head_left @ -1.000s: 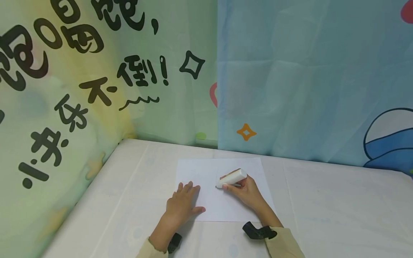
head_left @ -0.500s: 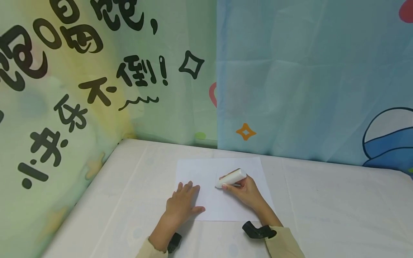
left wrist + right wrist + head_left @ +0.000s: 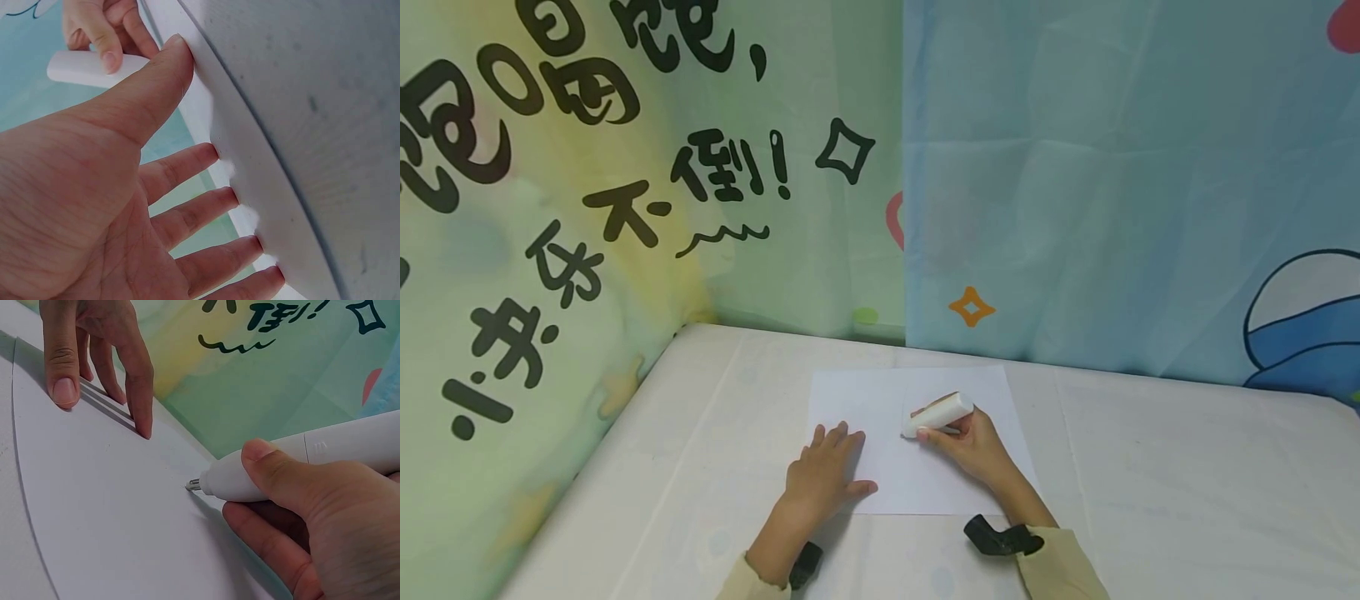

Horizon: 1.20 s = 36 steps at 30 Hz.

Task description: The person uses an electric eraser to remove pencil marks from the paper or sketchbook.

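A sheet of white paper (image 3: 917, 483) lies on the table. My right hand (image 3: 973, 446) holds a thick white electric eraser (image 3: 942, 414) between thumb and fingers, tilted, with its narrow end toward the paper. In the right wrist view the slim metal tip (image 3: 194, 484) of the electric eraser meets the sheet. My left hand (image 3: 823, 471) rests on the paper's left part, fingers spread and thumb out to the side. The left wrist view shows its fingertips (image 3: 225, 197) pressing on the sheet near its edge.
A white cloth covers the table (image 3: 1187, 483). A green printed curtain (image 3: 805, 275) with black lettering and a blue curtain (image 3: 1097, 208) stand behind and to the left. Black wrist cameras (image 3: 1000, 537) sit at both sleeve cuffs.
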### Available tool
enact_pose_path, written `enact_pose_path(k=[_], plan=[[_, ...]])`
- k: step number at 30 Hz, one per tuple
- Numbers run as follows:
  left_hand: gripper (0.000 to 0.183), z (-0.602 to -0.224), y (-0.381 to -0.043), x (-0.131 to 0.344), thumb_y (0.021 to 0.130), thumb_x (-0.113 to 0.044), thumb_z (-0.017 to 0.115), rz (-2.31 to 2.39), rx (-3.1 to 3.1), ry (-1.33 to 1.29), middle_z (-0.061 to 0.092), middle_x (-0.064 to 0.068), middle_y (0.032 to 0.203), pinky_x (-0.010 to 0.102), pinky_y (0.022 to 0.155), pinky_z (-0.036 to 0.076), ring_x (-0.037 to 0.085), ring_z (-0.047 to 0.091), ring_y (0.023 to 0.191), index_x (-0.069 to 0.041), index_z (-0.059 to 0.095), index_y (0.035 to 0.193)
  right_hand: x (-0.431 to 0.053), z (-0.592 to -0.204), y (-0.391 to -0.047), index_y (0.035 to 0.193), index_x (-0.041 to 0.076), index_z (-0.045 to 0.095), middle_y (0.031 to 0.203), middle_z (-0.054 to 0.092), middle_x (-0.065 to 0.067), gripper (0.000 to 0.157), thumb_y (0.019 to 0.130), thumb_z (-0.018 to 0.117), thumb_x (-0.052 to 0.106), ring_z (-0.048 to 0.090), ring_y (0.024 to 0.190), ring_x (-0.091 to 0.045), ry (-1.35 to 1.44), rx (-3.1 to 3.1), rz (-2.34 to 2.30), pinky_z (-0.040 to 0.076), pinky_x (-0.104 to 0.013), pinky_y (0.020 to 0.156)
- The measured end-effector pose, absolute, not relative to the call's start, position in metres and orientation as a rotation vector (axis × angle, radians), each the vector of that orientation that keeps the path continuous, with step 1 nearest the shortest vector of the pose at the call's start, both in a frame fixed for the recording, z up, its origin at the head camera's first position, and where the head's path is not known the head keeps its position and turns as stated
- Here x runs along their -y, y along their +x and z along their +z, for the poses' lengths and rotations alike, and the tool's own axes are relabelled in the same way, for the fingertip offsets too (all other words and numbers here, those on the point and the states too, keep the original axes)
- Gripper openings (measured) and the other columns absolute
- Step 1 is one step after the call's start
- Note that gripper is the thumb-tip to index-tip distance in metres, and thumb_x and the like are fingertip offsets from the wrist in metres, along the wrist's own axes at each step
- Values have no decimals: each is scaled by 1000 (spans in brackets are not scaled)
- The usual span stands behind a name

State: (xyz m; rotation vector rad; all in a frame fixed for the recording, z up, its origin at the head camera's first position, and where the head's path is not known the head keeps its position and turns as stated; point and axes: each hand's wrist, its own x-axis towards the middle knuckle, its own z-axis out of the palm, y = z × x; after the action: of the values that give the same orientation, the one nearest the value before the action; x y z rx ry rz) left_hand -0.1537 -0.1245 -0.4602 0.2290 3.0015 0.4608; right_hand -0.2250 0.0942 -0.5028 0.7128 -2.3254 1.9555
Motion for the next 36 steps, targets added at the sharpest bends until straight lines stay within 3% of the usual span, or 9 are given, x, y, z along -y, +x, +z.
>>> enact_pose_path(k=[19,36], plan=[[67,-462,-155,125,80,-41,77,439,-3007,230,49,15,145,59,95,48,43,41,135,-11,55,135,-95,-509,-230,105,-14,57,103,65,-34,28,81,70,-12,63,95,5,757,2245,1992,51,-13,81],[67,-461,-155,125,80,-41,77,436,-3004,228,48,16,145,59,96,47,43,41,135,-10,54,136,-94,-508,-229,106,-13,57,101,68,-30,30,81,72,-9,64,93,4,762,2287,1961,51,-13,82]])
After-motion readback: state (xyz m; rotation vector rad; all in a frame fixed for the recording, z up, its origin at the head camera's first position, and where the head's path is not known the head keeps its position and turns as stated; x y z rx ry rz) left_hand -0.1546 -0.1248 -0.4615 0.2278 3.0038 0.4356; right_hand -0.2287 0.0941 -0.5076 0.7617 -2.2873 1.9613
